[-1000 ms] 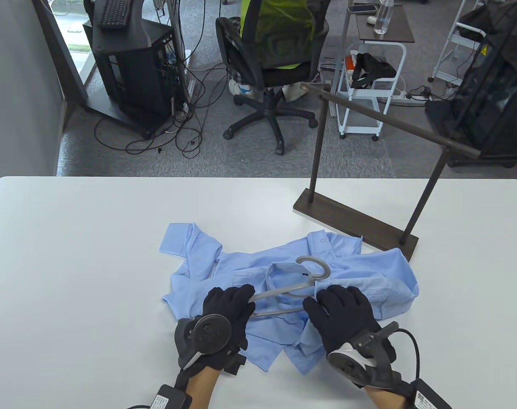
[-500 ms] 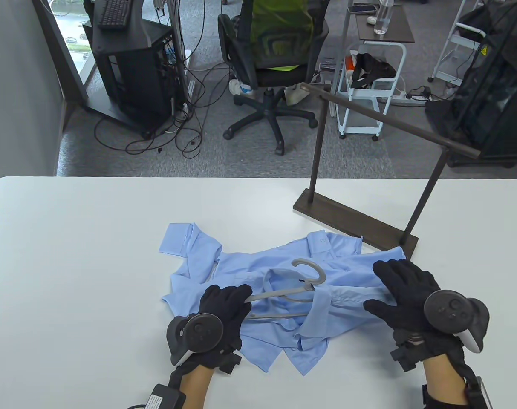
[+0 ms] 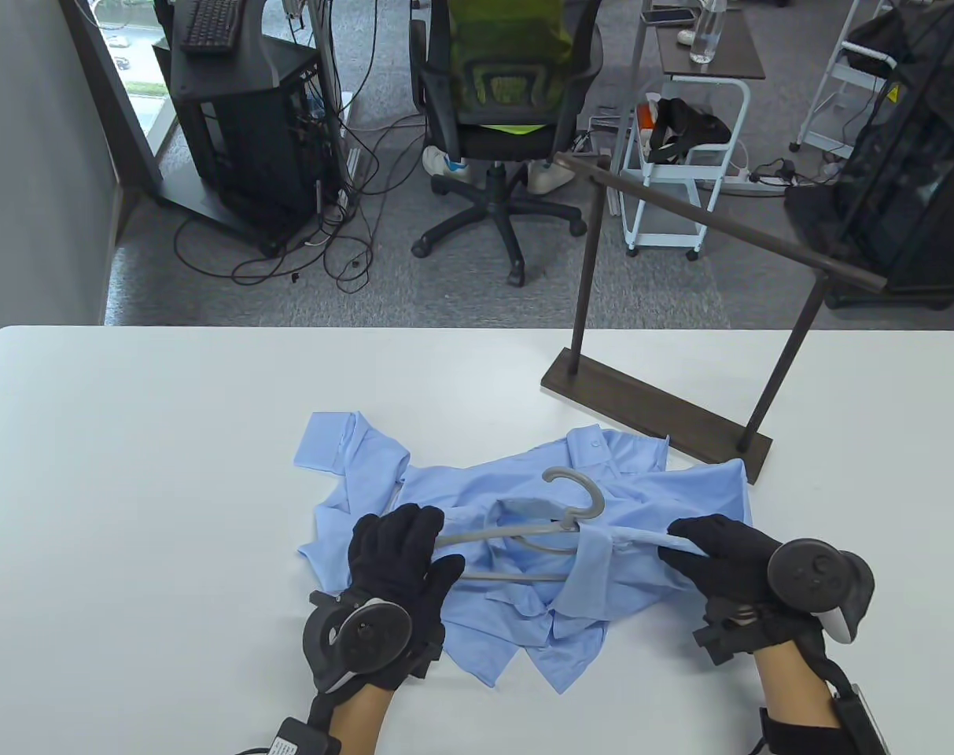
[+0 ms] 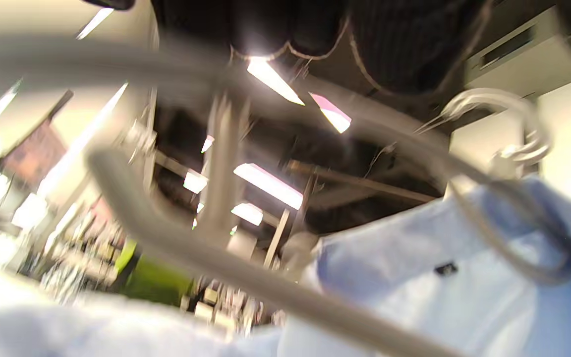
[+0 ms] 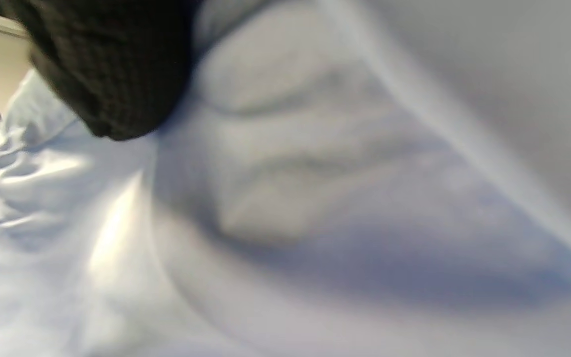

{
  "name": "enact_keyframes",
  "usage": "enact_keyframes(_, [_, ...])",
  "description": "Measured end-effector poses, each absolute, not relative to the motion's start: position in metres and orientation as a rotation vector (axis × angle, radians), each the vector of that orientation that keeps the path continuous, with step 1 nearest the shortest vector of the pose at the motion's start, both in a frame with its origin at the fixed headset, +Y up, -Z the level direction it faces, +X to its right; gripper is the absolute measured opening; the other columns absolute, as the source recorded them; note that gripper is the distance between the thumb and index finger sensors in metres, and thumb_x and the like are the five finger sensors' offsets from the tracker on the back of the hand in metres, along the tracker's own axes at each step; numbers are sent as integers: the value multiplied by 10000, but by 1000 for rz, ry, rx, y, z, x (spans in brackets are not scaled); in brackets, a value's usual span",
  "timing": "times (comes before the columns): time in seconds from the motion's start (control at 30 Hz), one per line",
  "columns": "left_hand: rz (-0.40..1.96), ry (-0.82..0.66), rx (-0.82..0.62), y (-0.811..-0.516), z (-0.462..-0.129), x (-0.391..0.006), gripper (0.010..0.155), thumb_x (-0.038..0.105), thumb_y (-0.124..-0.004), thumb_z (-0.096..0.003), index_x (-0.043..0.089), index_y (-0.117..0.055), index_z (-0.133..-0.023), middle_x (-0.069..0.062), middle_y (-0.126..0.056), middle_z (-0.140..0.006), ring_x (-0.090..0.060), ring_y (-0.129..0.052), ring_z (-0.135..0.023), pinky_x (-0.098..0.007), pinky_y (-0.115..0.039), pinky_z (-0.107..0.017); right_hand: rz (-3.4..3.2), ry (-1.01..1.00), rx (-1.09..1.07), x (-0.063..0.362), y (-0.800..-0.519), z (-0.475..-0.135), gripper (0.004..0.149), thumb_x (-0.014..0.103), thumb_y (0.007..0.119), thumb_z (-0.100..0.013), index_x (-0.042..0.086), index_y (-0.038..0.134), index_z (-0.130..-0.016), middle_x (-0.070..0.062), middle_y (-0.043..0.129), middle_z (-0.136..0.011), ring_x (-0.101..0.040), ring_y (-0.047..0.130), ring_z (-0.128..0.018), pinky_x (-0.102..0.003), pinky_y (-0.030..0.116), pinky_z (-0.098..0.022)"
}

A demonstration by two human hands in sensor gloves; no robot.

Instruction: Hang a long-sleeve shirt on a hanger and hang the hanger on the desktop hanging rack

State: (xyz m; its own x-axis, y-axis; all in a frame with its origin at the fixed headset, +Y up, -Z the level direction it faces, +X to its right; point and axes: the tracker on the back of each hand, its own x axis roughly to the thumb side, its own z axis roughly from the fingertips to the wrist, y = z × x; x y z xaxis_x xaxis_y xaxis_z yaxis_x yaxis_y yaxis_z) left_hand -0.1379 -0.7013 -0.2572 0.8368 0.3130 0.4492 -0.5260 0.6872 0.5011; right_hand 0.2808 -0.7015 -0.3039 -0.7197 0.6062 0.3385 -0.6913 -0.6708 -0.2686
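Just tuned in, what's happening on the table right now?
A person is fitting a grey hanger into a light blue shirt lying on the table. The left hand grips the hanger's left arm; the right hand pinches shirt fabric over its right end. The rack stands bare behind.

A white table (image 3: 130, 472) carries a blue shirt (image 3: 477, 629) and a dark rack (image 3: 650, 413).

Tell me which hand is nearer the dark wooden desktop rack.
Right. The right hand pinches the light blue shirt just below the dark wooden desktop rack's base. The left hand, gripping the grey plastic hanger, sits farther left.
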Motion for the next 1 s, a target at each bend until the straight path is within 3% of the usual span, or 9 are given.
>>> enact_keyframes(0.1, [309, -359, 794, -686, -239, -124, 642, 540, -794, -420, 172, -664, -931, -129, -674, -898, -345, -806, -716, -614, -583, -627, 2328, -543, 256, 281, -699, -301, 430, 543, 940, -317, 247, 1007, -621, -104, 1025, -539, -306, 1032, -270, -364, 889, -133])
enact_keyframes(0.2, [321, -278, 592, -695, -243, -103, 573, 579, -777, -421, 117, -939, -719, -159, -934, -659, -335, -984, -421, -608, -778, -476, 2312, -543, 246, 280, -697, -299, 433, 543, 941, -320, 240, 1010, -621, -109, 1027, -528, -303, 1033, -242, -354, 888, -109])
enact_keyframes(0.27, [398, -243, 414, -713, -256, -91, 638, 594, -761, -417, 60, -981, -688, -211, -963, -620, -382, -999, -372, -643, -783, -432, 2311, -554, 238, 277, -696, -298, 433, 544, 940, -321, 239, 1009, -621, -109, 1028, -524, -301, 1032, -235, -349, 888, -102])
enact_keyframes(0.33, [347, -185, 218, -732, -269, -80, 742, 636, -722, -414, 11, -979, -721, -261, -955, -648, -437, -1001, -392, -672, -771, -420, 2316, -555, 231, 274, -695, -297, 433, 543, 940, -321, 237, 1009, -621, -110, 1028, -523, -301, 1031, -233, -349, 887, -99])
enact_keyframes(0.43, [323, -188, 132, -747, -279, -73, 795, 676, -701, -408, 21, -947, -784, -248, -939, -702, -429, -1007, -442, -659, -773, -447, 2319, -552, 242, 272, -694, -296, 435, 545, 940, -321, 238, 1010, -621, -107, 1030, -521, -298, 1031, -229, -345, 887, -96])
enact_keyframes(0.57, [498, -153, 0, -758, -288, -79, 595, 507, -825, -448, 63, -916, -833, -191, -918, -723, -378, -985, -484, -637, -741, -517, 2316, -534, 243, 272, -696, -298, 434, 540, 943, -318, 238, 1011, -621, -109, 1030, -522, -298, 1031, -224, -345, 886, -92])
enact_keyframes(0.67, [635, -93, -2, -755, -291, -99, 474, 380, -846, -457, 125, -897, -854, -177, -892, -765, -363, -990, -525, -632, -745, -529, 2308, -526, 229, 275, -699, -299, 436, 541, 944, -315, 238, 1012, -621, -109, 1031, -523, -297, 1031, -222, -344, 886, -92])
enact_keyframes(0.83, [902, 21, 2, -751, -294, -157, 463, 316, -818, -464, 141, -806, -893, -180, -905, -832, -384, -1039, -588, -630, -776, -517, 2228, -478, 217, 288, -704, -303, 439, 548, 950, -307, 239, 1020, -612, -103, 1037, -517, -296, 1032, -215, -344, 888, -88])
enact_keyframes(1.0, [1102, -45, 36, -748, -301, -195, 472, 332, -834, -455, 134, -824, -884, -128, -982, -705, -313, -1061, -450, -605, -784, -523, 2182, -353, 284, 294, -709, -309, 445, 555, 952, -302, 240, 1024, -608, -101, 1040, -511, -290, 1034, -208, -340, 890, -84])
